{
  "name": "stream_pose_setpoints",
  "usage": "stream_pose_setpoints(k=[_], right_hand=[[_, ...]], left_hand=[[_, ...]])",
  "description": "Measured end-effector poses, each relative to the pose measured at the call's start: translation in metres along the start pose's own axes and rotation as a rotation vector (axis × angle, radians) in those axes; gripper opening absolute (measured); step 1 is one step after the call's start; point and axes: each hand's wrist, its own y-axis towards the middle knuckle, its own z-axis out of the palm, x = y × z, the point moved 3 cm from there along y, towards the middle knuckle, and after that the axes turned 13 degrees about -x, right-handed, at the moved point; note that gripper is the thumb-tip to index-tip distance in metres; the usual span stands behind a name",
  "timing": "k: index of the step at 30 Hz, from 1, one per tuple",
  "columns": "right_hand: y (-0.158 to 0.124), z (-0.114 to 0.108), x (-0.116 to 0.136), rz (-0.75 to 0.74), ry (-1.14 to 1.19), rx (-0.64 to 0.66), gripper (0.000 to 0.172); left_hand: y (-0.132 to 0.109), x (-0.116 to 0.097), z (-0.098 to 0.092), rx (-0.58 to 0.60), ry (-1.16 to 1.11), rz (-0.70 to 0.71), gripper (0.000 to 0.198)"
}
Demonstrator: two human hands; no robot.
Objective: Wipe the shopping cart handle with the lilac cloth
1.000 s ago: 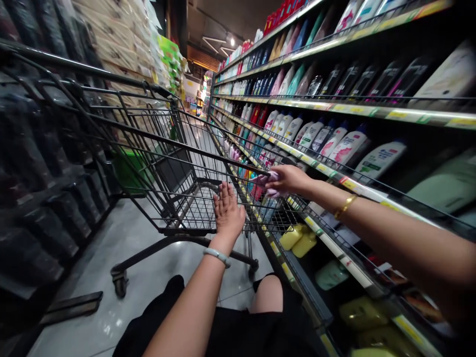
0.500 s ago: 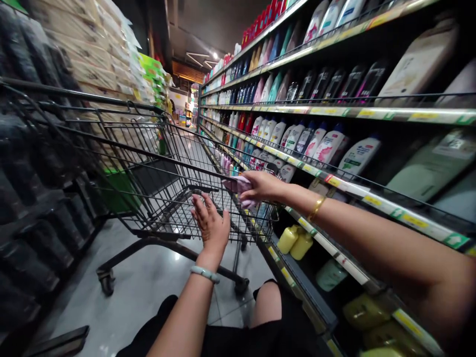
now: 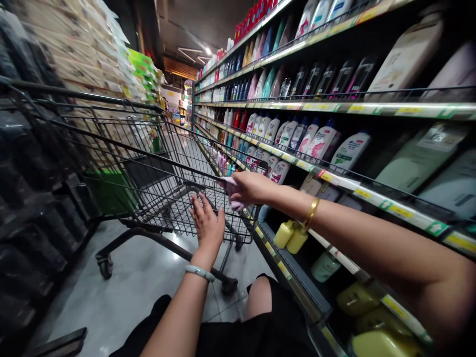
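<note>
My right hand [image 3: 251,188] is closed around a crumpled lilac cloth [image 3: 234,193], held against the upper edge of a black wire shopping cart [image 3: 148,158]. Most of the cloth's far side is hidden by the cart wires and my fingers. My left hand [image 3: 207,220] is raised in front of the cart's side, fingers spread, with nothing in it. Whether its fingertips touch the wires I cannot tell. A gold bracelet circles my right forearm; a pale bangle is on my left wrist.
Shelves [image 3: 357,191] of shampoo bottles [image 3: 320,141] run along the right. Yellow pump bottles [image 3: 283,234] stand on a low shelf. Wrapped packs [image 3: 82,59] are stacked at the left, beside a green box [image 3: 109,191]. The cart's wheel [image 3: 105,267] rests on grey tiles.
My right hand, still gripping the cloth, has moved slightly left along the cart's edge. The whole view has shifted a little. My left hand stays open in nearly the same place.
</note>
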Motion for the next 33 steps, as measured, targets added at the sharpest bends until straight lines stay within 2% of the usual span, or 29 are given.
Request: stream_pose_setpoints(k=[3,5,8,11,14,16,18,20,22,24,27,29,33], right_hand=[[-0.008,-0.008,-0.005,-0.02,0.049,0.07,0.039],[-0.011,-0.005,-0.002,0.027,0.031,0.014,0.037],[-0.011,0.004,0.009,0.07,-0.025,-0.157,0.031],[-0.011,0.009,0.014,-0.025,0.123,-0.226,0.029],[-0.018,0.002,0.003,-0.157,0.309,-0.245,0.028],[-0.026,-0.003,-0.01,-0.178,0.355,-0.322,0.027],[-0.033,-0.003,-0.023,-0.098,0.426,-0.444,0.027],[-0.041,0.003,-0.031,0.056,0.531,-0.569,0.027],[-0.047,0.011,-0.031,0.187,0.598,-0.67,0.027],[-0.051,0.018,-0.024,0.216,0.608,-0.705,0.025],[-0.052,0.017,-0.012,0.136,0.612,-0.652,0.023],[-0.049,0.011,-0.012,0.073,0.625,-0.567,0.025],[-0.025,-0.001,-0.028,0.056,0.587,-0.217,0.028]], left_hand=[[0.005,0.004,-0.003,-0.038,-0.051,-0.062,0.084],[0.005,0.002,-0.005,-0.091,-0.11,-0.047,0.081],[0.001,-0.01,-0.009,-0.155,-0.217,0.076,0.074],[-0.004,-0.021,-0.015,-0.178,-0.269,0.216,0.071],[-0.007,-0.028,-0.018,-0.161,-0.259,0.33,0.074],[-0.007,-0.028,-0.019,-0.137,-0.252,0.375,0.076],[-0.008,-0.027,-0.019,-0.109,-0.246,0.386,0.079],[-0.009,-0.026,-0.017,-0.075,-0.233,0.377,0.081],[-0.011,-0.025,-0.015,-0.041,-0.222,0.37,0.082],[-0.014,-0.025,-0.013,-0.022,-0.222,0.383,0.083],[-0.017,-0.025,-0.011,-0.032,-0.232,0.401,0.083],[-0.018,-0.025,-0.011,-0.06,-0.242,0.407,0.083],[-0.02,-0.03,-0.015,-0.129,-0.256,0.413,0.087]])
